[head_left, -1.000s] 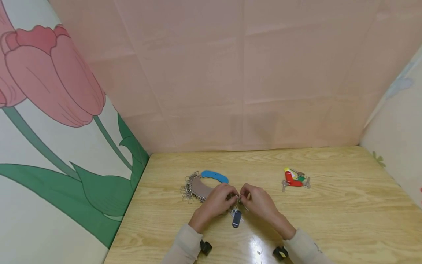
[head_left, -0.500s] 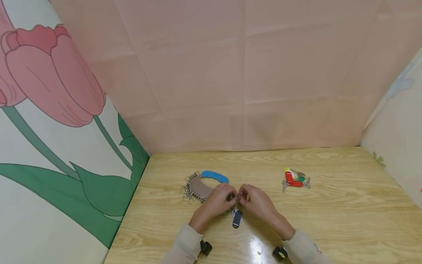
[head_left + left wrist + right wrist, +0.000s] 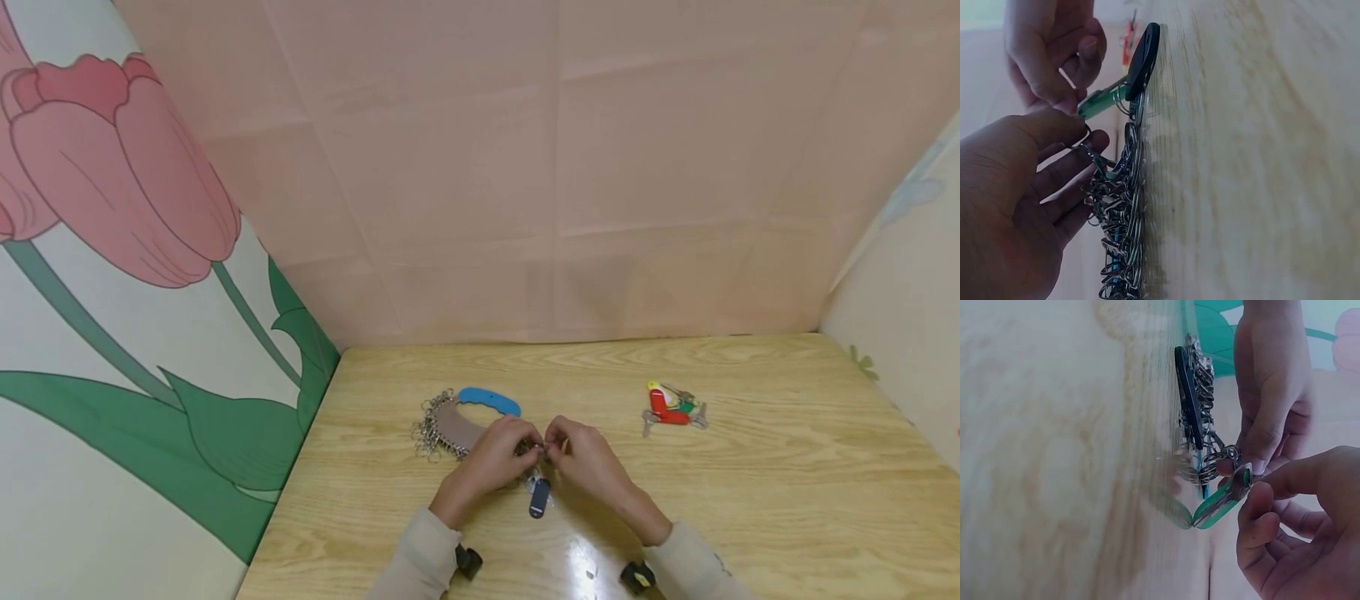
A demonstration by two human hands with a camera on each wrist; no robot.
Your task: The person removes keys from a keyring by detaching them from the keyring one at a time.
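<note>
My left hand (image 3: 498, 452) pinches a small metal split ring (image 3: 1088, 134) on the ring-edged key holder (image 3: 455, 427), a grey-brown curved plate with a blue grip (image 3: 489, 401). Just to its right, my right hand (image 3: 592, 460) pinches the end of a metal key with a green key tag (image 3: 1210, 509) beside it. The fingertips of both hands meet at the ring, so whether key and ring are joined is hidden. A dark key tag (image 3: 538, 497) on the holder's rings lies on the table below the hands.
Farther right on the wooden table (image 3: 787, 467) lies a group of keys with red, yellow and green tags (image 3: 667, 406). A pink cloth wall (image 3: 555, 208) stands behind, and a tulip-print wall (image 3: 112, 167) at the left.
Both hands stay in nearly the same place. The right fingers shift slightly left, then back right, at the ring. The holder and the other keys lie as before.
</note>
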